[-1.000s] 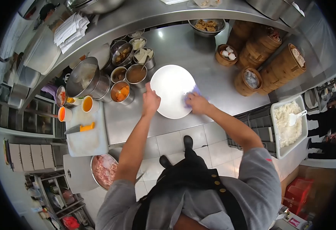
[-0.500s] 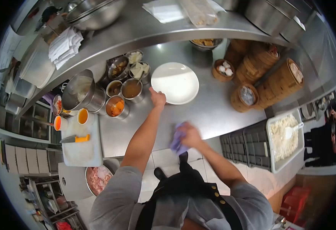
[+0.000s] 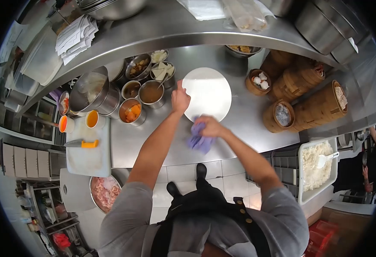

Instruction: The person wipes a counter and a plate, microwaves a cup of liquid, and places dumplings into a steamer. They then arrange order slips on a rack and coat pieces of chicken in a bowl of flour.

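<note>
A round white plate [image 3: 207,94] is over the steel counter in front of me. My left hand [image 3: 180,100] grips it by its left rim, fingers closed at the edge. Bunched in my right hand [image 3: 209,127] is a purple cloth [image 3: 200,140], right at the plate's near edge. The fingers of that hand are closed around the cloth, and part of it hangs toward the counter's front. Left of the plate stand metal pots, among them one of brown sauce [image 3: 151,92] with a spoon and one of orange pieces [image 3: 132,112].
On the left, a knife [image 3: 85,144] and cups lie on a white cutting board [image 3: 87,160]. Bamboo steamers [image 3: 321,111] stand at the right. A tub of rice [image 3: 318,167] is at front right, and a bowl of meat [image 3: 105,192] at front left. A steel shelf [image 3: 166,38] overhangs the back.
My right hand has brought the purple cloth up from the counter's front edge to the plate's near edge. My left hand still grips the plate, which now appears rounder. The view has shifted slightly.
</note>
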Demonstrator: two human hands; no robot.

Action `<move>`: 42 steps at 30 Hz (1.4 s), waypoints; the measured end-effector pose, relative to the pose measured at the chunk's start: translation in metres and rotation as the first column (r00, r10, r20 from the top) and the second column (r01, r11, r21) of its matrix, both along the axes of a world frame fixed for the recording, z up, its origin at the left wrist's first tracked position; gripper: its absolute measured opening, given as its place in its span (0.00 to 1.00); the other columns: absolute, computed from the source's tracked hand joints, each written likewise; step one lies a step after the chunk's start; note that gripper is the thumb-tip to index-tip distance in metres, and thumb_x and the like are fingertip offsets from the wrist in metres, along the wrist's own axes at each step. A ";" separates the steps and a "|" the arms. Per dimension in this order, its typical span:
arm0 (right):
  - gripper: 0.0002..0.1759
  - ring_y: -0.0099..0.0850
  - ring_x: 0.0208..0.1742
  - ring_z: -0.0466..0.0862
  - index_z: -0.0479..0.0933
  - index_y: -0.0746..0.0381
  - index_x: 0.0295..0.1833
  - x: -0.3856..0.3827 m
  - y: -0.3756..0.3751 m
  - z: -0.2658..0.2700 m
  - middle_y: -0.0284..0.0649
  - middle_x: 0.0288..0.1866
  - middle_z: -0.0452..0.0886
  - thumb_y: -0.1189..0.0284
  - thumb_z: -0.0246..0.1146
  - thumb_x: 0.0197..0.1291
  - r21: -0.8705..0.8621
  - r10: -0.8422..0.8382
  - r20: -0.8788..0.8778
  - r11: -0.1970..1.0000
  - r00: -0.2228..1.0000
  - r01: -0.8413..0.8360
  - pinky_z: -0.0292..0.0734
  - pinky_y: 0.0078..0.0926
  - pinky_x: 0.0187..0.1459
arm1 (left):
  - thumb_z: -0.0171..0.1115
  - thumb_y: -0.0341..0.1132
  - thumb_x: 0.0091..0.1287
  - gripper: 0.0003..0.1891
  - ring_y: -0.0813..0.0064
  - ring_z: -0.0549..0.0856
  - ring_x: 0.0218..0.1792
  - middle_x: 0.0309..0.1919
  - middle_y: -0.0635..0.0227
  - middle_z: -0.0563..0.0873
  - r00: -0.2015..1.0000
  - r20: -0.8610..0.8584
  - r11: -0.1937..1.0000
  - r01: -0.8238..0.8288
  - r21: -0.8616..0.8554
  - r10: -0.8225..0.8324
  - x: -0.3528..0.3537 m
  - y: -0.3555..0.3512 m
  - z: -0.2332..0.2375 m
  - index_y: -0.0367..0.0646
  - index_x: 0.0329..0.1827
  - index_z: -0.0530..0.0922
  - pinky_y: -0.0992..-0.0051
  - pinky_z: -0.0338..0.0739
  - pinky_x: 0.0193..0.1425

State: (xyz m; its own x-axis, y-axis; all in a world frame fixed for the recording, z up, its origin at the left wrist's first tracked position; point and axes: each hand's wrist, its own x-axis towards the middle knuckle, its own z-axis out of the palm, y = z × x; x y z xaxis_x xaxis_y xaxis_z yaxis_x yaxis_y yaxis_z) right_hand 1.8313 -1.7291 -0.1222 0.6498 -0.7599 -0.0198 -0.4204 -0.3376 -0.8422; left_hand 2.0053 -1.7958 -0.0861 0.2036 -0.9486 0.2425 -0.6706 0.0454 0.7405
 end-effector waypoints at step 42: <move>0.28 0.40 0.51 0.80 0.77 0.65 0.53 0.349 0.124 -0.045 0.52 0.51 0.80 0.74 0.63 0.39 -0.077 0.277 -0.164 0.953 0.947 -0.292 0.75 0.41 0.53 | 0.54 0.23 0.66 0.15 0.76 0.85 0.33 0.39 0.66 0.83 0.429 -0.870 0.964 -0.012 0.266 0.245 0.148 0.405 -0.003 0.41 0.56 0.72 0.78 0.80 0.34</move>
State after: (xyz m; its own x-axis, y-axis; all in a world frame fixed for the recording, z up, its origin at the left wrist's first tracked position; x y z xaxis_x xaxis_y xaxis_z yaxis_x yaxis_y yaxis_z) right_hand 2.1806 -1.6050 -0.1669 0.8347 -0.5466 -0.0672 -0.4128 -0.5403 -0.7333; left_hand 2.1529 -1.3910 -0.0889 0.3174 -0.8897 -0.3282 0.3810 -0.1973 0.9033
